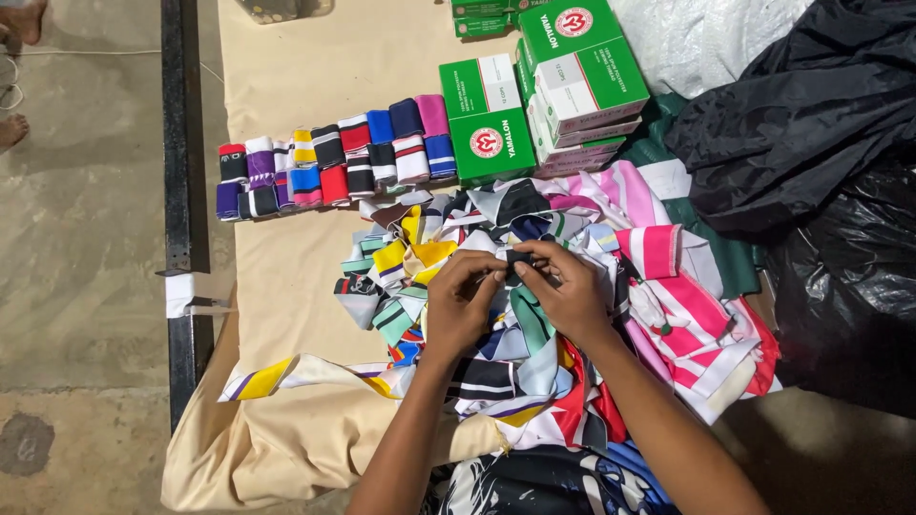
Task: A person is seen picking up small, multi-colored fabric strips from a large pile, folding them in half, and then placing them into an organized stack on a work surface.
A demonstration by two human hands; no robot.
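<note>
I see both hands meeting over the middle of a heap of striped fabric strips point(572, 315). My left hand point(462, 303) and right hand point(571, 291) are both closed in a pinch on one small dark strip point(518, 264), which sits right between the two sets of fingertips, held just above the heap. The fingers of both hands curl inward toward each other, thumbs under the piece.

The heap spreads on a beige cloth point(305, 67), with pink and white pieces to the right of my right hand and yellow and green ones to the left of my left hand. Farther from me, well apart from the hands, two rows of rolled strips point(334, 162) lie side by side. Just beside them to the right stand green and white boxes point(534, 95). A black plastic bag point(821, 124) lies at the right edge.
</note>
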